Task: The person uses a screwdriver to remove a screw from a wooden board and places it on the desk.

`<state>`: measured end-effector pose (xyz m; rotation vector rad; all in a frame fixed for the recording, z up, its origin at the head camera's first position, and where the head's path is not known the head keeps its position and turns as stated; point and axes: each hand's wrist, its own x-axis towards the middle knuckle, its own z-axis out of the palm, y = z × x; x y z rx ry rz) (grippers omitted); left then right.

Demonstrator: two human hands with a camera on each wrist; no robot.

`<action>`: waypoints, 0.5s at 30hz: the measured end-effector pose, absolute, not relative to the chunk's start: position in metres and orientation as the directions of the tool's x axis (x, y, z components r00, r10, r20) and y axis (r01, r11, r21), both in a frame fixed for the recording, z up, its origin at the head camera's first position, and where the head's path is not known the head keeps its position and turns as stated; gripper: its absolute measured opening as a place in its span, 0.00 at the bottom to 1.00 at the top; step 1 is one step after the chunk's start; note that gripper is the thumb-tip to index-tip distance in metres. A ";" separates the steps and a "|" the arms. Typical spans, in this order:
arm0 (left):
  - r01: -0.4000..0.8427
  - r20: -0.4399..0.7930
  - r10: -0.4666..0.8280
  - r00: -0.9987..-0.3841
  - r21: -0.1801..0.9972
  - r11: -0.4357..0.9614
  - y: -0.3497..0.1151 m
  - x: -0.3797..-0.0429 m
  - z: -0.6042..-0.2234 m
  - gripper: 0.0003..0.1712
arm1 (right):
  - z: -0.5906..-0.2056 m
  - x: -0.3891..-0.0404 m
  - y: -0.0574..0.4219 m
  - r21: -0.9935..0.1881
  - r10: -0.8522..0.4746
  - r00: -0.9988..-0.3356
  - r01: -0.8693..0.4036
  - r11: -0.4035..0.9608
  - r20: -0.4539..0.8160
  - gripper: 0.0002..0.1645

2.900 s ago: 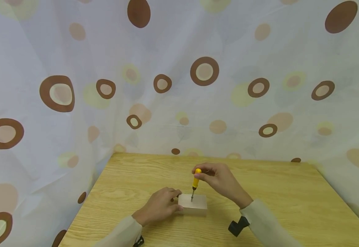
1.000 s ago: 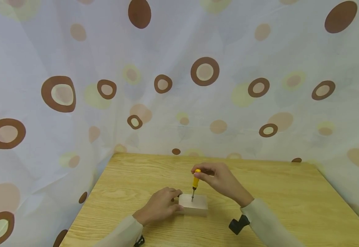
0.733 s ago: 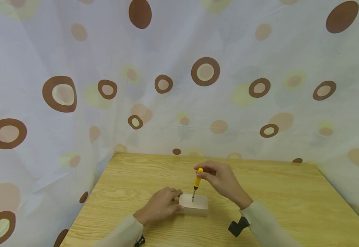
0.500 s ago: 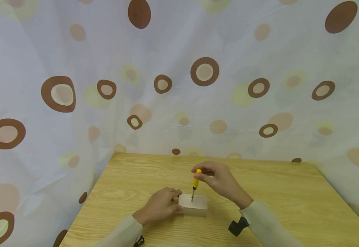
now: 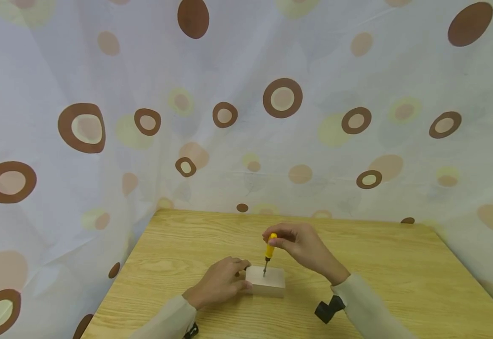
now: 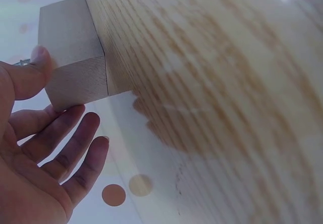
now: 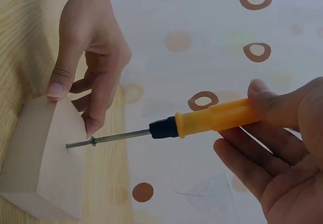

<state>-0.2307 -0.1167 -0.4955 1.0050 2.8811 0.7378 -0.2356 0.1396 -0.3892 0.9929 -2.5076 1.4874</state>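
A pale wooden block (image 5: 275, 278) lies on the table in the head view. My left hand (image 5: 220, 283) grips its left end, thumb on the near side and fingers at the far side. In my right hand (image 5: 300, 244) is a yellow-handled screwdriver (image 7: 217, 118), pinched by the handle between thumb and fingers. Its black collar and thin shaft point down at a screw (image 7: 79, 144). The screw stands in the block's top face, most of its thread showing above the wood. Shaft tip and screw head meet in the right wrist view.
The wood-grain table (image 5: 369, 263) reaches back to a white curtain (image 5: 246, 141) with brown and beige circles. More of the curtain hangs along the left side. A black wrist strap piece (image 5: 328, 310) juts from the right cuff.
My right hand and the screwdriver handle shift and tilt slightly from frame to frame, with the tip staying at the screw. The left hand and block hold their place.
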 end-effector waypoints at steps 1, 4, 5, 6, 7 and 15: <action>0.588 0.150 0.588 -0.795 0.432 0.684 -0.117 -0.231 -0.495 0.31 | -0.389 -0.235 0.139 -0.767 -0.492 -0.794 -0.550 0.330 0.358 0.10; 0.589 0.151 0.587 -0.795 0.426 0.687 -0.116 -0.231 -0.494 0.30 | -0.390 -0.234 0.137 -0.747 -0.454 -0.808 -0.553 0.368 0.375 0.10; 0.589 0.151 0.588 -0.795 0.424 0.688 -0.116 -0.231 -0.494 0.30 | -0.391 -0.233 0.137 -0.736 -0.435 -0.813 -0.556 0.385 0.387 0.11; 0.588 0.148 0.588 -0.795 0.422 0.690 -0.116 -0.231 -0.494 0.30 | -0.391 -0.232 0.137 -0.732 -0.416 -0.820 -0.554 0.398 0.394 0.11; 0.587 0.146 0.587 -0.796 0.421 0.691 -0.116 -0.231 -0.494 0.30 | -0.391 -0.232 0.137 -0.727 -0.402 -0.822 -0.554 0.405 0.403 0.11; 0.576 0.135 0.580 -0.803 0.425 0.698 -0.115 -0.231 -0.496 0.30 | -0.385 -0.236 0.141 -0.738 -0.505 -0.780 -0.577 0.349 0.371 0.10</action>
